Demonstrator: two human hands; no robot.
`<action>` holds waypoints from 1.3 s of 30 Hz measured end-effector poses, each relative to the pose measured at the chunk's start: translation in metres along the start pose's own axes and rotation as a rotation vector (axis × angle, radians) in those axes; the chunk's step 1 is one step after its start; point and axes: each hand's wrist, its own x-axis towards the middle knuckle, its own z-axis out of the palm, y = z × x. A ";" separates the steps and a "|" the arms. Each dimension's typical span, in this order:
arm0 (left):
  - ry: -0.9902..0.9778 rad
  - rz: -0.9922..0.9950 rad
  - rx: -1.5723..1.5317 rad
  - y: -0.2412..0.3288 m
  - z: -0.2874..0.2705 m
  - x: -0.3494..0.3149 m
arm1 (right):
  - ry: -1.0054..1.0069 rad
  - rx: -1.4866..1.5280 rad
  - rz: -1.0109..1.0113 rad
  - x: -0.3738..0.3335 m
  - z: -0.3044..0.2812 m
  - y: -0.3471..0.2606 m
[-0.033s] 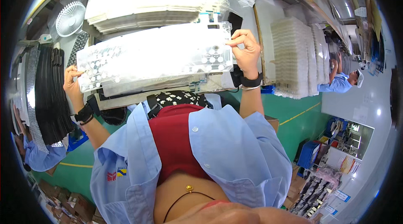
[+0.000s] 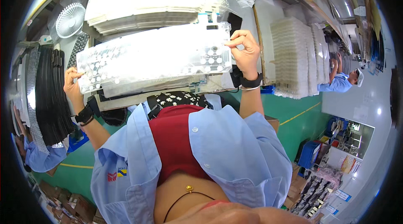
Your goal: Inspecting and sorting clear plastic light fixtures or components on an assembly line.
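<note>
Pinching the clear plastic sheet [image 2: 155,58] by its two ends, your left hand [image 2: 73,85] and right hand [image 2: 245,52] have fingers closed on it above the desk [image 2: 138,98].

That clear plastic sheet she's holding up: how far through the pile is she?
Behind it lies a stack of similar clear sheets, whether finished or waiting I cannot tell. In hand: one clear dotted sheet, left hand and right hand gripping its ends above the bench. More white stacks stand at the right.
</note>
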 end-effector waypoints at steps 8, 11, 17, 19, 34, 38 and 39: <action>0.025 0.077 0.012 -0.008 0.002 0.025 | 0.001 -0.141 -0.191 0.026 0.002 0.009; 0.042 0.176 0.120 0.000 0.007 0.072 | 0.071 -0.200 -0.168 0.059 0.004 0.031; -0.058 0.288 0.194 -0.004 0.046 0.166 | -0.032 -0.179 -0.093 0.126 0.015 0.081; -0.175 0.300 0.352 -0.004 0.055 0.181 | -0.052 -0.256 -0.102 0.132 0.017 0.092; -0.292 0.118 0.219 -0.016 0.073 0.196 | -0.020 -0.336 0.137 0.136 0.020 0.101; -0.256 0.124 0.106 -0.029 0.079 0.194 | 0.130 0.251 0.406 0.136 0.024 0.124; -0.259 0.124 0.107 -0.027 0.082 0.191 | 0.131 0.251 0.409 0.134 0.025 0.127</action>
